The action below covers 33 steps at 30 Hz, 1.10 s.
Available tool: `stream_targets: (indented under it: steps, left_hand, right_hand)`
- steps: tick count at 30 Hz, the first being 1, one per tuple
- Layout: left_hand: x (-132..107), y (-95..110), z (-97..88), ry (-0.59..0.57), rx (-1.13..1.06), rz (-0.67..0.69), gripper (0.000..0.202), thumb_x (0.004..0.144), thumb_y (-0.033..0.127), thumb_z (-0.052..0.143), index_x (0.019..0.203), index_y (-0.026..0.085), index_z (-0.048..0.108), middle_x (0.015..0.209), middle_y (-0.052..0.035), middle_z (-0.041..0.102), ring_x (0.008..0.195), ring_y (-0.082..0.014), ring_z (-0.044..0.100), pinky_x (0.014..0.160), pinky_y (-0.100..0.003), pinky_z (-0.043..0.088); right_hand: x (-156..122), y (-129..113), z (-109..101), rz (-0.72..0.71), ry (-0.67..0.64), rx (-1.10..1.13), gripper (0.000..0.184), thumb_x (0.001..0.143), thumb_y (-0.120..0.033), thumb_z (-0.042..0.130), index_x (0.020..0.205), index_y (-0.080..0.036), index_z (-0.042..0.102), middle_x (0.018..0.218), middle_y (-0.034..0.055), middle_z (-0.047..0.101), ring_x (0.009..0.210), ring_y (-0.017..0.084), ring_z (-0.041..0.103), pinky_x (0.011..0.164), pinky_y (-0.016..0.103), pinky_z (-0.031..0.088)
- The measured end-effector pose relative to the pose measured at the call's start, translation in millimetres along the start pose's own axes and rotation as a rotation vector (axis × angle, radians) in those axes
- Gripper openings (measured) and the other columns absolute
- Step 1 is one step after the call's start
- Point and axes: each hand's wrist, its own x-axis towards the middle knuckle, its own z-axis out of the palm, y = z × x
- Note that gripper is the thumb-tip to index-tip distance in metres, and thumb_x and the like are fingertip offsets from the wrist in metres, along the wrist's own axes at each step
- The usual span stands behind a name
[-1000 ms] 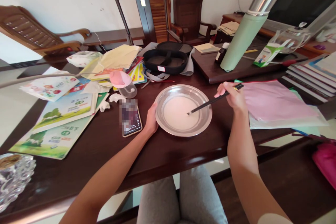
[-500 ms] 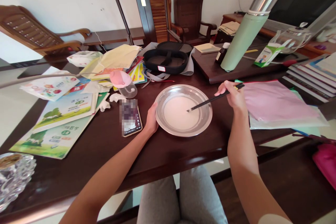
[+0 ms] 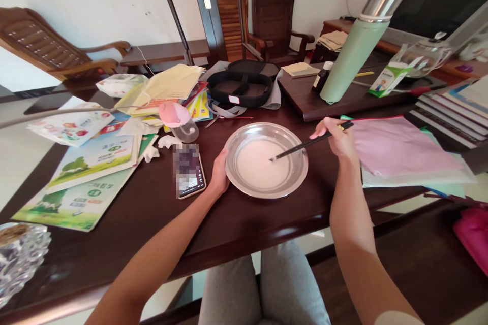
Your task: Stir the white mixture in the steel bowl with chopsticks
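A shallow round metal dish [image 3: 267, 193] stands on the dark wooden table, with a whitish liquid [image 3: 259, 165] in its bottom. My left hand [image 3: 220, 172] grips the dish's left rim; the fingers are partly hidden under and behind it. Over the right side, my right hand [image 3: 335, 137] is closed around black chopsticks [image 3: 301, 146]. Their tips dip into the liquid near the middle, pointing down to the left. A phone [image 3: 189, 172] with a partly blurred screen lies left of my left hand.
A pink-lidded cup [image 3: 179, 121], crumpled tissues [image 3: 151, 154] and booklets [image 3: 80, 198] lie to the left. Behind the dish is an open black case [image 3: 240, 90]. A green thermos [image 3: 348, 58] stands on a raised board, and a pink folder [image 3: 404, 144] lies right of my right hand.
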Motion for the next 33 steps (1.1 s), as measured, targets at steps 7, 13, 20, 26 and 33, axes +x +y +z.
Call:
stream_targets:
  steps: [7,13,20,26,33]
  left_hand:
    - [0,-1,-0.9,-0.021,-0.009,0.006,0.033,0.078,0.047,0.082,0.097,0.021,0.082,0.106,-0.0065,0.086,0.127,-0.0355,0.073,0.113,-0.045,0.056]
    - [0,-1,-1.4,-0.012,-0.022,0.000,0.030,0.079,0.048,0.082,0.095,0.022,0.081,0.108,-0.0075,0.086,0.128,-0.0362,0.072,0.113,-0.046,0.056]
    - [1,-3,-3.1,-0.027,-0.019,0.018,0.034,0.077,0.049,0.083,0.097,0.021,0.082,0.106,-0.0066,0.086,0.127,-0.0351,0.073,0.114,-0.046,0.054]
    - [1,-2,-2.7,-0.021,-0.023,0.017,0.033,0.075,0.049,0.085,0.094,0.022,0.082,0.106,-0.0061,0.086,0.128,-0.0357,0.072,0.113,-0.045,0.055]
    - [1,-2,-1.4,-0.004,-0.026,-0.004,0.032,0.075,0.048,0.083,0.092,0.021,0.082,0.101,-0.0065,0.086,0.122,-0.0356,0.075,0.109,-0.045,0.058]
  right_hand:
    - [-3,-7,18,0.069,-0.316,0.025,0.051,0.083,-0.074,0.081,0.065,-0.027,0.077,0.070,0.0051,0.080,0.074,0.027,0.078,0.082,0.042,0.061]
    - [0,-3,6,0.035,-0.095,-0.018,0.052,0.084,-0.074,0.080,0.063,-0.027,0.075,0.069,0.0033,0.080,0.072,0.026,0.078,0.086,0.043,0.062]
    - [-1,0,7,0.046,-0.270,0.064,0.052,0.087,-0.071,0.079,0.060,-0.027,0.074,0.064,0.0046,0.077,0.067,0.025,0.075,0.075,0.041,0.060]
    - [-1,-4,16,0.050,-0.231,-0.016,0.051,0.083,-0.074,0.081,0.067,-0.026,0.077,0.072,0.0041,0.081,0.075,0.026,0.079,0.084,0.041,0.062]
    - [0,2,-1,0.018,-0.142,0.097,0.055,0.086,-0.071,0.080,0.055,-0.026,0.071,0.058,0.0048,0.073,0.061,0.025,0.071,0.070,0.042,0.057]
